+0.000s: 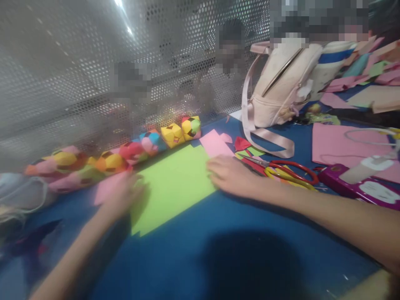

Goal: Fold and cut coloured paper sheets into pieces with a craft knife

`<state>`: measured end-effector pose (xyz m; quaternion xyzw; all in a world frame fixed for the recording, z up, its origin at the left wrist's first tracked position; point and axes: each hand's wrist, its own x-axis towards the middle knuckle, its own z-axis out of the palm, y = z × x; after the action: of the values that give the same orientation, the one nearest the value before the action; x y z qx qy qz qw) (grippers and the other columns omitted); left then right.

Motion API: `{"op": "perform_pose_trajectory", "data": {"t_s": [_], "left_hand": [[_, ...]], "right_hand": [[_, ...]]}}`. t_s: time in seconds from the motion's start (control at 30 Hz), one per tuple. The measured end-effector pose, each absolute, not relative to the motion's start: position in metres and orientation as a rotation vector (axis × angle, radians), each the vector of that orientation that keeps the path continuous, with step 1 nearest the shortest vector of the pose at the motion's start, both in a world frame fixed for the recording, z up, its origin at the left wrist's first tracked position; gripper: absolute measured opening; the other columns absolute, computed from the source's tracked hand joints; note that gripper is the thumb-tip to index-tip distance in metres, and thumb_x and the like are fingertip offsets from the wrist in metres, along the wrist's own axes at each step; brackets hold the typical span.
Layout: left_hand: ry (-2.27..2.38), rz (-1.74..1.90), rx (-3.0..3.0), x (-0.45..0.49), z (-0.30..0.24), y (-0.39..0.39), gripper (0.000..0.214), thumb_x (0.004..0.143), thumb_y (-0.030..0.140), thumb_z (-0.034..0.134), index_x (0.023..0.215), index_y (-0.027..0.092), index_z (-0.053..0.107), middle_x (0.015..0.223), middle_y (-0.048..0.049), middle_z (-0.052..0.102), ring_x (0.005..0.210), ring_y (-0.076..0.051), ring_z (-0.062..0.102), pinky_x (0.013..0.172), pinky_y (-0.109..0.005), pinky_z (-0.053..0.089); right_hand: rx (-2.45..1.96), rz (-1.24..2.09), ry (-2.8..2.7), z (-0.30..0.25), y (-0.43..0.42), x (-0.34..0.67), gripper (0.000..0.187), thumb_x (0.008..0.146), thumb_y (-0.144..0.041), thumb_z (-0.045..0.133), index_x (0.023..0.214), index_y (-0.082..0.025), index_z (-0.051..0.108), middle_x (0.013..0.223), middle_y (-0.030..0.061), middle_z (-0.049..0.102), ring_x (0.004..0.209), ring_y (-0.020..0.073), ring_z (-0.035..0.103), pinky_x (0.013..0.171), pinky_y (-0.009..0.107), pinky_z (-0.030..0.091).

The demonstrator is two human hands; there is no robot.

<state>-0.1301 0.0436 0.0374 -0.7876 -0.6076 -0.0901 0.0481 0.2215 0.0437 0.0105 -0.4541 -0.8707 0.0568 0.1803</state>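
Note:
Bright green paper [175, 187] lies on the blue tabletop between my two hands, its uneven edges suggesting more than one sheet. My left hand [125, 193] is at the paper's left edge, over a piece of pink paper [106, 187]; motion smears its fingers. At the right edge rests my right hand [229, 175], fingers loosely stretched onto the green paper and not wrapped around anything. Another pink sheet [215, 142] sits just beyond it. Beside my right wrist are scissors with red and yellow handles [290, 173], on top of small coloured paper scraps [256, 151].
A row of folded paper balls [150, 143] runs along the perforated metal panel [175, 54]. To the right stand a pale pink backpack [281, 83], a purple box [346, 183] and pink sheets [337, 141]. A whitish bundle with a cord [21, 191] lies far left.

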Motion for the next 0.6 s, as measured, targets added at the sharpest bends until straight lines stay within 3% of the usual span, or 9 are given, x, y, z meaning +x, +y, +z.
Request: {"op": "perform_pose_trajectory", "data": {"t_s": [0.13, 0.27, 0.4, 0.6], "left_hand": [[-1.652, -0.269, -2.591, -0.094, 0.022, 0.026, 0.042, 0.091, 0.048, 0.039, 0.108, 0.018, 0.064, 0.122, -0.0139, 0.064, 0.110, -0.028, 0.063, 0.097, -0.046, 0.050], [-1.515, -0.248, -2.785, -0.067, 0.012, 0.006, 0.036, 0.094, 0.040, 0.041, 0.111, 0.019, 0.064, 0.126, -0.0116, 0.063, 0.113, -0.024, 0.063, 0.098, -0.040, 0.051], [-1.517, -0.191, -2.813, -0.056, 0.008, -0.005, 0.031, 0.094, 0.035, 0.043, 0.109, 0.020, 0.065, 0.127, -0.0120, 0.063, 0.115, -0.026, 0.061, 0.099, -0.042, 0.051], [-1.559, -0.118, -2.780, -0.056, 0.007, -0.007, 0.049, 0.088, 0.055, 0.052, 0.117, 0.017, 0.064, 0.134, -0.0163, 0.058, 0.121, -0.032, 0.057, 0.100, -0.051, 0.048]], "right_hand": [[-1.624, 0.046, -2.326, 0.020, 0.083, 0.257, 0.024, 0.088, -0.019, 0.046, 0.098, -0.009, 0.066, 0.109, 0.0214, 0.066, 0.104, 0.0334, 0.058, 0.086, 0.045, 0.040], [-1.732, 0.122, -2.273, 0.013, 0.100, 0.273, 0.022, 0.085, -0.027, 0.052, 0.094, -0.015, 0.069, 0.095, 0.0146, 0.072, 0.089, 0.0295, 0.064, 0.078, 0.038, 0.042], [-1.648, 0.233, -2.242, 0.006, 0.102, 0.268, 0.019, 0.082, -0.021, 0.052, 0.080, -0.020, 0.071, 0.090, 0.0064, 0.073, 0.087, 0.0234, 0.065, 0.076, 0.032, 0.043], [-1.465, 0.272, -2.014, 0.005, 0.104, 0.260, 0.023, 0.078, -0.016, 0.052, 0.093, -0.018, 0.069, 0.103, 0.0078, 0.069, 0.100, 0.0229, 0.061, 0.090, 0.034, 0.044]]}}
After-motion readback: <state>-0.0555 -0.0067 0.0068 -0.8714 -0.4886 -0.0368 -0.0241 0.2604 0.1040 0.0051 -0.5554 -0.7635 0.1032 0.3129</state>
